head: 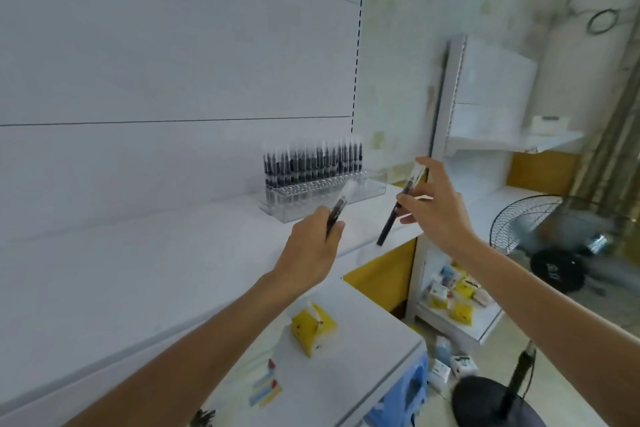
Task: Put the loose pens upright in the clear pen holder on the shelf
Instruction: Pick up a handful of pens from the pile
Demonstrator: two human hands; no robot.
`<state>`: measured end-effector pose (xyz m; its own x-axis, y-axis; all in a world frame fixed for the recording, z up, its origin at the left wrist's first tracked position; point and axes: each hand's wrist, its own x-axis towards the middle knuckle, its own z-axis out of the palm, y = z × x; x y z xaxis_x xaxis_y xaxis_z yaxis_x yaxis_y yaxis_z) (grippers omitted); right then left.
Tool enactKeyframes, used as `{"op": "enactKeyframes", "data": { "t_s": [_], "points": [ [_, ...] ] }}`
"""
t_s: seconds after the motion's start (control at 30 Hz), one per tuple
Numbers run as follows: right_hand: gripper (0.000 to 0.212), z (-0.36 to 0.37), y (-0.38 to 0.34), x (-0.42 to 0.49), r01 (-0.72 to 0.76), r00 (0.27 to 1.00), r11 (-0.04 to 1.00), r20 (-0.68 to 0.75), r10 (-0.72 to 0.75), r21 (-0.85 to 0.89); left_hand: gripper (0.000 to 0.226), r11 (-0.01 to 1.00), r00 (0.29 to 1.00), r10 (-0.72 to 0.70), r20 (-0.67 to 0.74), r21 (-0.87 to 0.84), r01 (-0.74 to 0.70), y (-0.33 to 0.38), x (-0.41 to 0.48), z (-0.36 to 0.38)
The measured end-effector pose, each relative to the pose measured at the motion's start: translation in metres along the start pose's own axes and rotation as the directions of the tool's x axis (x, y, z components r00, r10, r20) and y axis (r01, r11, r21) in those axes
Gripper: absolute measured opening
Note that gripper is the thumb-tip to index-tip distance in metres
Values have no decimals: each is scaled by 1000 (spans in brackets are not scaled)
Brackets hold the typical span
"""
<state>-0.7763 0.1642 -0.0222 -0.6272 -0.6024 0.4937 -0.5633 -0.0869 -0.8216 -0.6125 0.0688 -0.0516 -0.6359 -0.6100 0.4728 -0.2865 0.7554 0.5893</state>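
Holding 2 black pens on the near side of the clear pen holder [372,188].
The left hand [310,250] grips 1 pen [337,210], the right hand [438,208] pinches the other pen [389,225]; the holder stands far right on the white shelf [173,253], a fan [519,222] further right.

Both bare forearms reach forward and up. The left hand [311,246] grips a first pen [336,213] in curled fingers. The right hand [436,208], slightly higher, pinches a second pen [389,224].
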Motion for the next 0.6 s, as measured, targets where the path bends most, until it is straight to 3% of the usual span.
{"op": "enactKeyframes", "data": {
  "t_s": [0.27,0.43,0.6],
  "points": [
    [62,8,40,70,-2,1000,1000,-30,3,27,37,987,987,-137,85,-75,143,-21,75,17],
    [60,31,68,116,6,1000,998,7,-6,63,34,985,987,-148,63,-78,153,-33,114,20],
    [58,47,79,171,77,993,988,75,-87,131,32,990,991,-135,-24,31,136,-38,139,30]
  ]
}}
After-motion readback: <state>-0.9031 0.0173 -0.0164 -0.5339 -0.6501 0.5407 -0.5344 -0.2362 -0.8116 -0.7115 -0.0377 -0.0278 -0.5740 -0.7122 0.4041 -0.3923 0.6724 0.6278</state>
